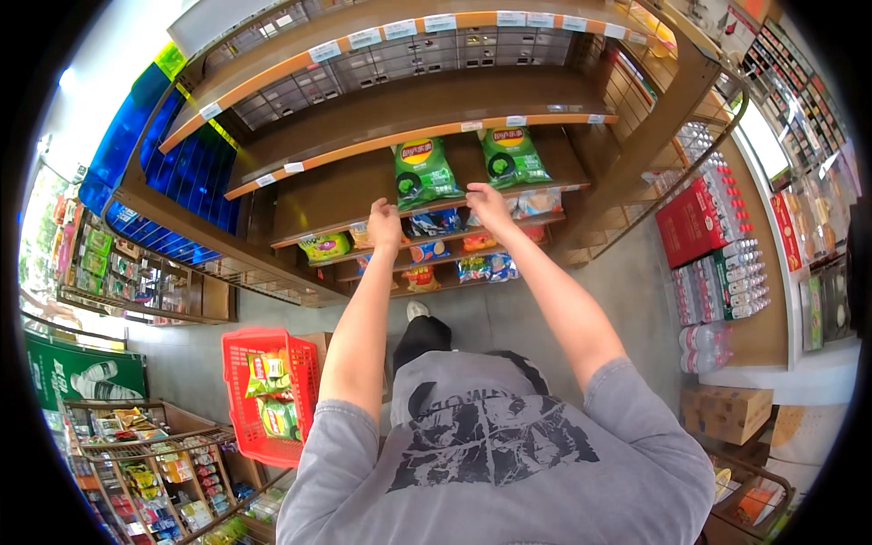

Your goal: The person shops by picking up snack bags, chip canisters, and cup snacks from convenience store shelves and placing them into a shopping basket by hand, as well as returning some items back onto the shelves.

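A green bag of chips leans upright on a brown shelf in front of me, between my two hands. My left hand is closed, its fingers curled at the bag's lower left corner. At the lower right corner, my right hand has its fingers bent and pinched against the bag's edge. A second green bag of chips stands on the same shelf, just to the right and beyond my right hand.
Lower shelves hold several snack bags, among them a light green bag. A red basket with green chip bags stands on the floor at my left. Bottled drinks and a cardboard box are at the right. Price tags line the shelf edge.
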Available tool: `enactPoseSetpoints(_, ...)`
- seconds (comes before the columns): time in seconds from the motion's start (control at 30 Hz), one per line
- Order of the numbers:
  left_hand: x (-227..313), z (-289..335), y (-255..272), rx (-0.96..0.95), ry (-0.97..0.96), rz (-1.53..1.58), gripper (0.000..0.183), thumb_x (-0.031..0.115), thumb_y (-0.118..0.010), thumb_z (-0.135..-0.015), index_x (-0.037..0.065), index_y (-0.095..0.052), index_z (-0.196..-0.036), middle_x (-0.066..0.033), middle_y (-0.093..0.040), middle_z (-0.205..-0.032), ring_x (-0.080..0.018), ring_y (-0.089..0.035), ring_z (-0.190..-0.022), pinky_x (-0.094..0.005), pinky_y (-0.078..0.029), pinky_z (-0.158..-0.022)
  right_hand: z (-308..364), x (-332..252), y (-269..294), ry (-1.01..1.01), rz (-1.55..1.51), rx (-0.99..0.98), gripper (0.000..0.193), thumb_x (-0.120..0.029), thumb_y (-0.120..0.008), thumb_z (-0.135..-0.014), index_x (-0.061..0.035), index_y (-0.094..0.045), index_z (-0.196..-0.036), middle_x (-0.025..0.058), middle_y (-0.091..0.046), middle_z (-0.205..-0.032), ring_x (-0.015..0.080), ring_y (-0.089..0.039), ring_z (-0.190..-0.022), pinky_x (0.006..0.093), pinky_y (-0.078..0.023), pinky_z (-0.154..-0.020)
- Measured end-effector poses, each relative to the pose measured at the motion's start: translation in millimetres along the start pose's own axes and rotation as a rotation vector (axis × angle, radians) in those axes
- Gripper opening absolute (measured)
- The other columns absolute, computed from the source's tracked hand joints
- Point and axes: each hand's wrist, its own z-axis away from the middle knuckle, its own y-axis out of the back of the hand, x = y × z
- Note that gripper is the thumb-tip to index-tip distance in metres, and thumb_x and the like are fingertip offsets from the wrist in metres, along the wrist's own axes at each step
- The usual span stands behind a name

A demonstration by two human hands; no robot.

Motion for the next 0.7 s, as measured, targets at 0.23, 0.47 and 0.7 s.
enactPoseSetpoints(0.23, 10, -49, -22, -0.096, -0.019, -0.127, 0.046, 0.023, -0.059, -0.094, 0.0, -0.056, -0.134, -0.0233, -0.067, -0.119, -0.0369, -0.064, -0.112, -0.0416, -0.049, -0.097, -69, 9, -26, 0.208, 0.266, 0.207, 0.046, -0.021, -0.065, -0.088, 0.0005, -0.058, -0.129, 0.0195, -0.07, -0.113, 0.0278, -0.068, -0.104, 0.0347, -0.051, -0.09)
enactPoseSetpoints(0.47, 7, -72, -52, -0.299, 0.027, -0.001, 0.046, 0.028, -0.059, -0.095, -0.003, -0.056, -0.128, -0.0282, -0.064, -0.118, -0.0394, -0.062, -0.113, -0.0427, -0.047, -0.093, -112, 17, -44, 0.073, 0.563, 0.025, 0.065, -0.042, -0.069, -0.086, 0.0014, -0.053, -0.133, 0.0263, -0.061, -0.127, 0.0391, -0.058, -0.12, 0.0411, -0.046, -0.099)
enactPoseSetpoints(0.7, 21, -58, -29, -0.404, 0.158, 0.252, 0.05, 0.029, -0.066, -0.091, -0.006, -0.057, -0.126, -0.0214, -0.065, -0.12, -0.029, -0.063, -0.111, -0.0379, -0.047, -0.092, -69, -15, -43, 0.154, 0.511, 0.039, 0.05, -0.033, -0.071, -0.087, 0.0024, -0.06, -0.121, 0.0224, -0.069, -0.11, 0.0347, -0.066, -0.106, 0.0399, -0.049, -0.091)
